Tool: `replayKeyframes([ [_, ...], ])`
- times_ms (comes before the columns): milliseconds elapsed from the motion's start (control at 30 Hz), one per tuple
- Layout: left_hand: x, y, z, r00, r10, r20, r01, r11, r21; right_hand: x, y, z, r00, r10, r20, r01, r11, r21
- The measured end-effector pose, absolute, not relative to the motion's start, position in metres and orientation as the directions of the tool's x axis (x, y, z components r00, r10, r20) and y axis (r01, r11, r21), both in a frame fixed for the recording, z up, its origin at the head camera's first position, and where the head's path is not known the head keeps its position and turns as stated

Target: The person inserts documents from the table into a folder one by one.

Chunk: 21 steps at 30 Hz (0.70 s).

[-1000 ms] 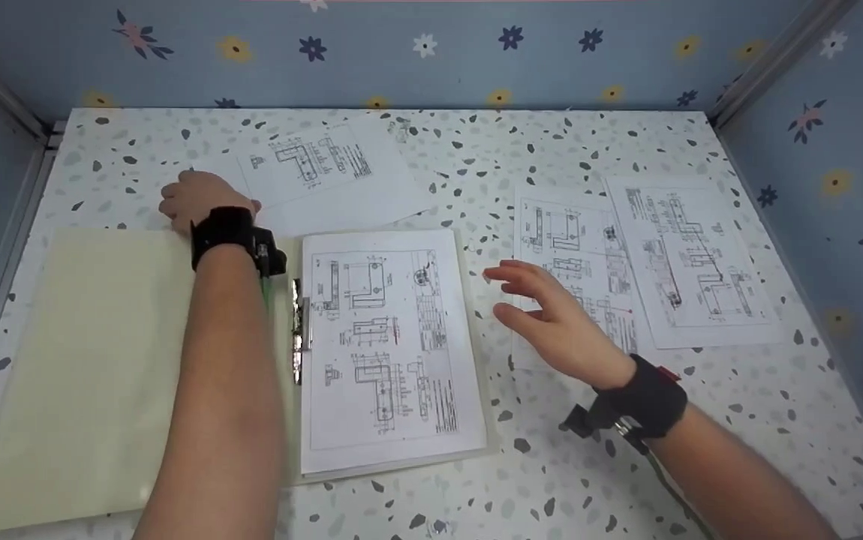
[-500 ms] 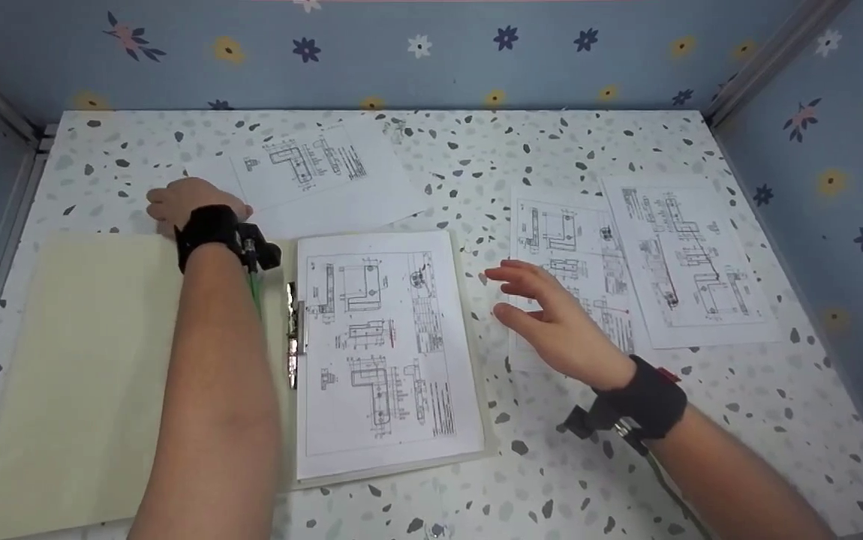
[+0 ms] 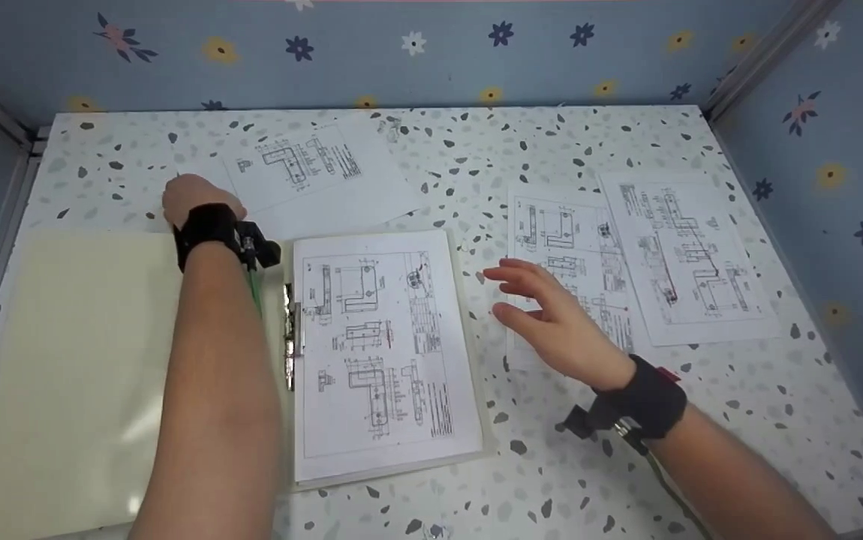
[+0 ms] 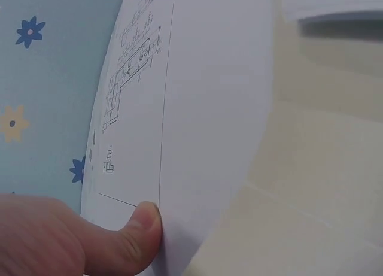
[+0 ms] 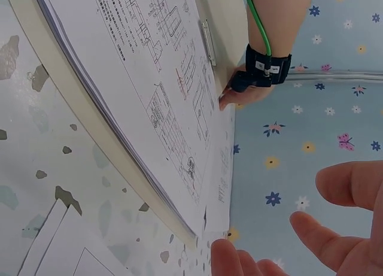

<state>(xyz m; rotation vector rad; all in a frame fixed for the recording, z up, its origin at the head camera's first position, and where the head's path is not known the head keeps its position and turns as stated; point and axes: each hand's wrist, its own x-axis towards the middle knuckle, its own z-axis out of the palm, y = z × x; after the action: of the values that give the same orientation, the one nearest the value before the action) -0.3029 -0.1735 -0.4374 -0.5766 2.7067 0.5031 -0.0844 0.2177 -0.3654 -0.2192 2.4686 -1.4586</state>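
At the back left, my left hand (image 3: 199, 201) pinches the left end of a loose printed drawing sheet (image 3: 390, 191). In the left wrist view the thumb (image 4: 143, 222) lies on the sheet's face; the other fingers are hidden. Below the hand, a cream clip folder (image 3: 79, 360) lies open, its metal clip (image 3: 289, 337) along the left side of a paper stack (image 3: 386, 442). My right hand (image 3: 555, 322) hovers right of the stack, fingers spread and holding nothing. Loose printed sheets (image 3: 551, 262) lie on the table behind it.
Another drawing sheet (image 3: 690, 255) overlaps the right-hand sheets. The speckled table (image 3: 476, 150) meets a blue flowered wall (image 3: 371, 71) at the back, with side panels (image 3: 844, 195) left and right. A green cable (image 5: 257, 24) runs along my left forearm.
The fingers of my left hand have drawn in at the end of the back sheet. My right hand has kept its place and pose. The head view has shifted slightly.
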Motion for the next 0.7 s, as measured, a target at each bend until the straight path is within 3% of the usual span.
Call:
replayKeyframes([
  [300,-0.328,-0.185,-0.465,-0.820,-0.372,-0.436,-0.498,0.839,0.220,-0.085,0.220,-0.366,-0.955,-0.252,-0.159,0.016,0.490,-0.871],
  [467,-0.324,-0.180,-0.458,-0.826,-0.383,-0.413,-0.511,0.819,0.263,-0.084,0.219,-0.363,-0.956,-0.251,-0.155,0.013,0.490,-0.872],
  [700,-0.322,-0.173,-0.454,-0.798,-0.443,-0.409,-0.557,0.800,0.223,-0.084,0.218,-0.361,-0.954,-0.251,-0.164,0.017,0.502,-0.865],
])
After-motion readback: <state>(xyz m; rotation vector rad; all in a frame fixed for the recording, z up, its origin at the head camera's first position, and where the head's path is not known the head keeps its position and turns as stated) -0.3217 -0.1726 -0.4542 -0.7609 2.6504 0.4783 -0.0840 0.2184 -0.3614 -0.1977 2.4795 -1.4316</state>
